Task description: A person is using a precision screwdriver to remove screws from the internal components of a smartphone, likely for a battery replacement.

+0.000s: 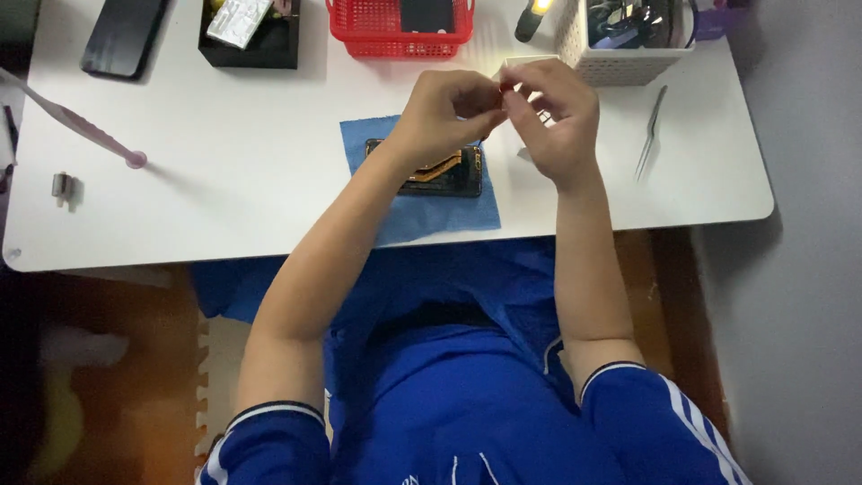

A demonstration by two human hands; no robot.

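Landmark: blue cloth [422, 220], square, lying at the near middle of the white table [224, 162].
Opened device: dark flat phone body [440, 175] with orange inner parts showing, resting on the blue cloth, partly hidden under the left hand.
Silver packet: a flat silvery pack [238, 20] with a label, tilted in a black open box [251, 40], far-left of the blue cloth.
Red basket: red mesh basket [400, 31] holding a dark flat item, straight beyond the blue cloth.
White basket: white perforated bin [620, 49] of dark tools, far-right of the blue cloth; a yellow-tipped tool [532, 16] lies between it and the red basket.
Dark slab: black flat panel [124, 34] at the far-left table corner.
Left hand [446, 112]: raised above the blue cloth, fingers curled shut, tips pinched against the right hand's tips.
Right hand [552, 117]: fingers bent in a closed grip, meeting the left; between the fingertips sits something very small, too small to tell what.
Tweezers [651, 130]: metal, lying loose on the table right of the blue cloth, apart from both hands.
Pink tool: long pink stick [85, 130] well left of the blue cloth, a small metal piece [61, 184] near it.
Surface: white table with rounded corners.
Room: grey floor at right, brown floor beneath; person in blue short-sleeved top with white stripes.
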